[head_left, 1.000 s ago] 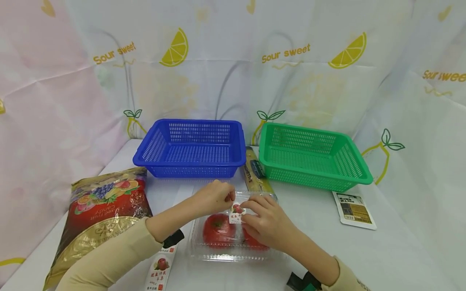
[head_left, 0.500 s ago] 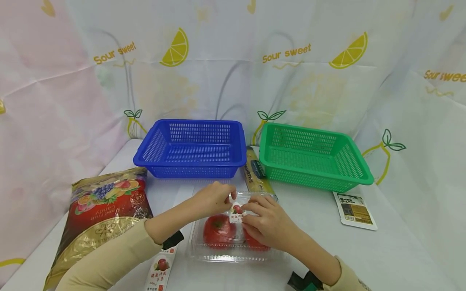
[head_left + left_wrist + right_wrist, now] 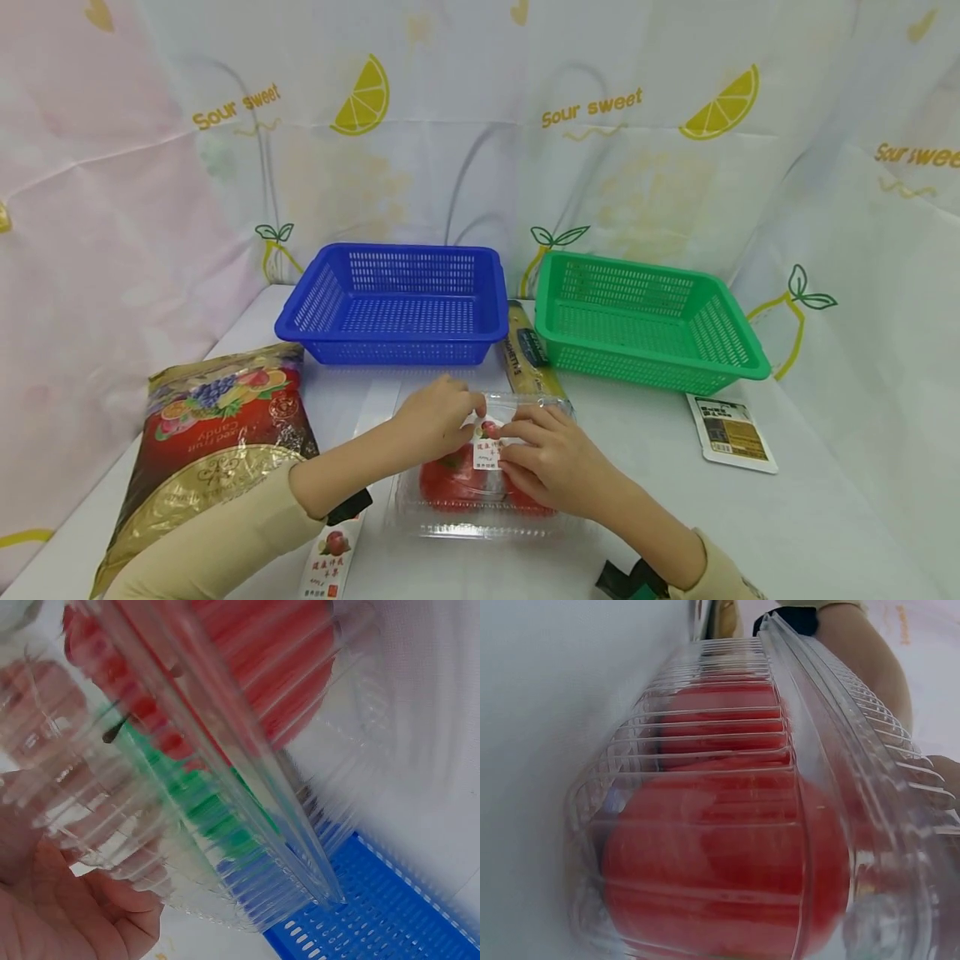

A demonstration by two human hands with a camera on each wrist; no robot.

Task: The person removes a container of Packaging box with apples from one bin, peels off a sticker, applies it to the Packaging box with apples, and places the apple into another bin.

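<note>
A staged sorting setup rather than a lived-in room: a white surface [image 3: 787, 517] is walled in by a draped lemon-print cloth [image 3: 600, 150] reading "Sour sweet". Grocery goods lie on it before a blue basket [image 3: 390, 333] and a green basket [image 3: 645, 358], like a mock shop bench.

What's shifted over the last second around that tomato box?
Very little. The left hand slid slightly toward the person and lower over the clear tomato box, still pinching the small sticker together with the right hand. The sticker now sits a bit lower on the lid. The blue basket, green basket and candy bag stayed put.
</note>
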